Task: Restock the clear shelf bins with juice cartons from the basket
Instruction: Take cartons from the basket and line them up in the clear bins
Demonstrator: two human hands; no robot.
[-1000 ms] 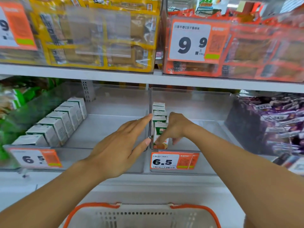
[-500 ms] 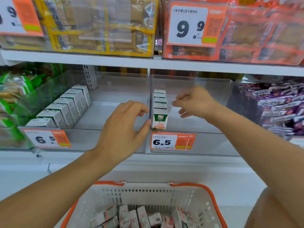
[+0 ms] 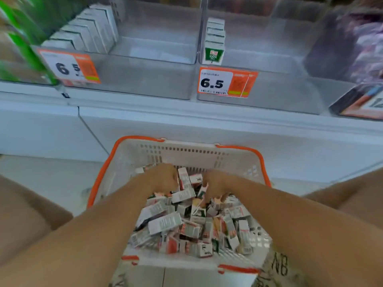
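While both hands (image 3: 163,179) (image 3: 216,184) dig among cartons (image 3: 165,222) inside the basket (image 3: 186,151) rim, finger state cannot be told.

White shelf (image 3: 186,112), pale floor (image 3: 51,179)

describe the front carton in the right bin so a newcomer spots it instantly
Find the right clear bin, the one whose orange price tag reads 6.5 in full. A single row of cartons runs along its left wall. The front carton alone shows a green face with a white logo.
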